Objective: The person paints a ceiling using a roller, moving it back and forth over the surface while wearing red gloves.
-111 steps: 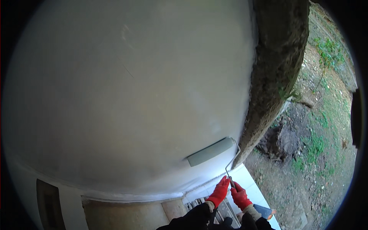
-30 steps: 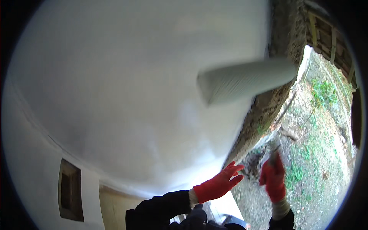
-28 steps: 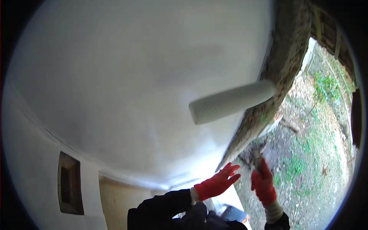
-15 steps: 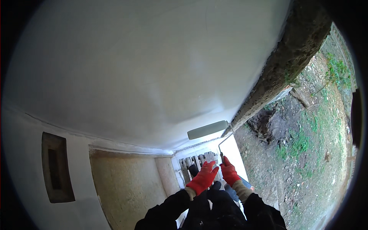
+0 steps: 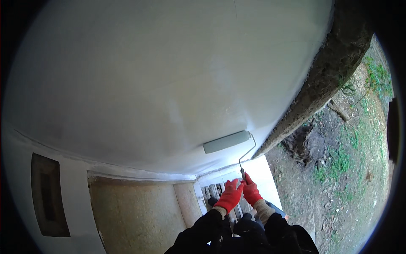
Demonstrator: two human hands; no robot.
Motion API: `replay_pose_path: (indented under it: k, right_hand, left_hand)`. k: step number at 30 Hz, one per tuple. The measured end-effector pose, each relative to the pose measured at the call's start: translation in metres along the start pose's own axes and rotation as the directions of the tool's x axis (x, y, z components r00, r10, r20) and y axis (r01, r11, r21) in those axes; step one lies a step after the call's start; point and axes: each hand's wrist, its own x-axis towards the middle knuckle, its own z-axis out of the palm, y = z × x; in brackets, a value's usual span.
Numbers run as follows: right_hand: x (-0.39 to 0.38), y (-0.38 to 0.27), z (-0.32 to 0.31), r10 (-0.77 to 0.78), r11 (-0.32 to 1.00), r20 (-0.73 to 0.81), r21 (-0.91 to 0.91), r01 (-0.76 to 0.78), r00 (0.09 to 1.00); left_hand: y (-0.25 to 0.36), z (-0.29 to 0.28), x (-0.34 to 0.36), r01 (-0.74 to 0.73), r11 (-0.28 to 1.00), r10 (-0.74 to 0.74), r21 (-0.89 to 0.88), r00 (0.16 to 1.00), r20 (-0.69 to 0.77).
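Observation:
A long-frame paint roller point(image 5: 227, 142) with a pale grey-green sleeve and a bent wire frame is up against the large off-white surface. My right hand point(image 5: 252, 192), in a red glove, is closed around its dark handle point(image 5: 242, 173). My left hand point(image 5: 229, 197), also red-gloved, is close beside the right one. Its fingers look stretched and slightly apart, their tips near the handle; whether they touch it I cannot make out. The handle's lower end is hidden by the gloves.
The pale plastered surface point(image 5: 160, 84) fills the upper view, ending at a rough dark edge point(image 5: 313, 89) on the right. A small recessed opening point(image 5: 48, 194) and a larger tan recess point(image 5: 135, 211) sit at left. Slatted wood point(image 5: 207, 194) lies below; earthy ground point(image 5: 342, 169) with weeds stretches right.
The roller sits slightly lower left in view and is tilted a little more. My left hand has come closer to the right hand and handle. The whole view has shifted slightly.

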Motion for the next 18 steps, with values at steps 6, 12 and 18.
replay_pose_path:
  k: [6,12,18]
  right_hand:
    - [-0.031,-0.028,-0.008,-0.225,0.972,-0.038,0.053,0.227,0.973]
    - [-0.069,-0.129,-0.039,-0.458,0.884,-0.080,0.064,0.463,0.885]
    - [-0.122,-0.256,-0.071,-0.588,0.807,-0.108,-0.012,0.591,0.801]
  left_hand:
    - [0.018,0.006,0.006,0.064,0.994,-0.060,-0.091,0.997,0.039]
    - [0.101,-0.033,0.018,-0.144,0.898,0.129,-0.416,0.990,-0.065]
    - [0.204,-0.100,0.018,-0.203,0.759,0.135,-0.619,0.979,-0.155]
